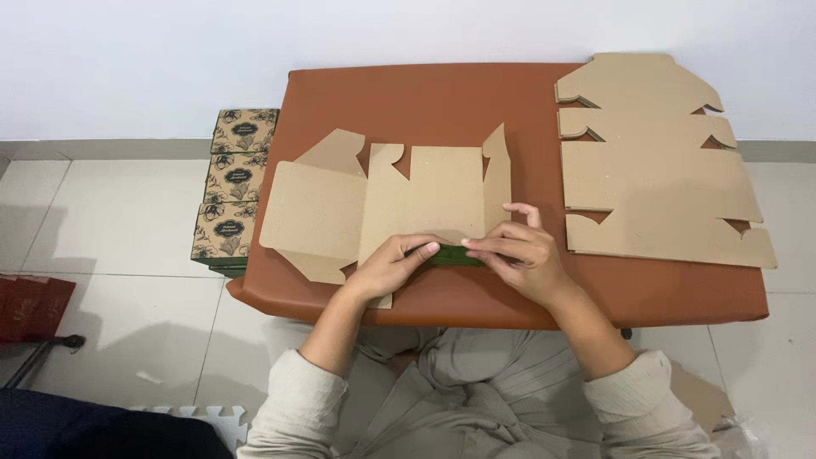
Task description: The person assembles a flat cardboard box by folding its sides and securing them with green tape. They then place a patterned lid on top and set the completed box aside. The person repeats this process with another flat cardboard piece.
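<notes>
Both hands (pixel 387 268) (pixel 518 253) fold flat brown cardboard blank (pixel 425 195); green printed edge (pixel 455 256)

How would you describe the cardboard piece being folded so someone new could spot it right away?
Start at the reddish-brown padded table. Near its front-left lies a flat brown cardboard box blank, with the left hand and right hand pressing its near edge, where a dark green side shows. Unlike the stack of blanks at the right, it lies singly, partly creased, under the hands.
</notes>
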